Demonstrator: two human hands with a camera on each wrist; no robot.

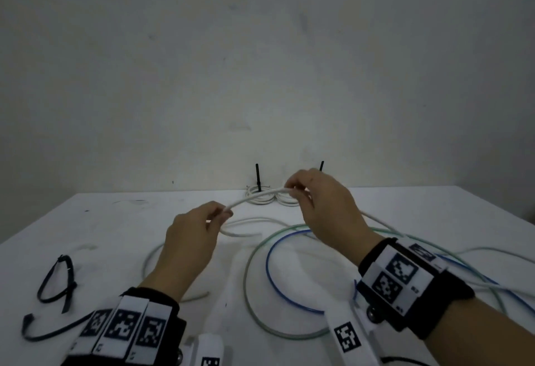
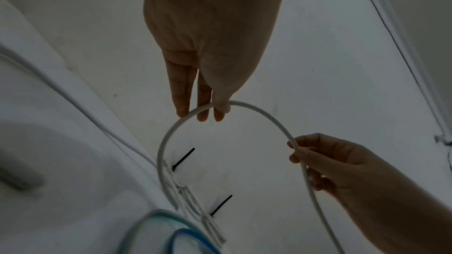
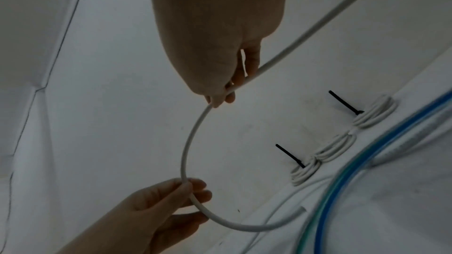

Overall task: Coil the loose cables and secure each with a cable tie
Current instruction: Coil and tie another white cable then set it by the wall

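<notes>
Fingers: both hands pinch one white cable [image 1: 254, 198] — left hand [image 1: 192, 234] with thumb and fingertips [image 2: 204, 112] clamped near its free end, right hand [image 1: 321, 206] clamped further along.
White cable: arches in the air between the hands at frame centre, its tail running off right over the table [image 1: 101, 229].
Other cables: green cable [image 1: 249, 273] and blue cable [image 1: 270, 276] lie loose, lower centre.
Done coils: two tied white coils [image 1: 262, 196] by the wall, black tie tails upright.
Spare ties: black cable ties [image 1: 55, 287] at lower left.
Handling: looks light, springy, smooth — likely to uncurl, so hold where loops cross.
</notes>
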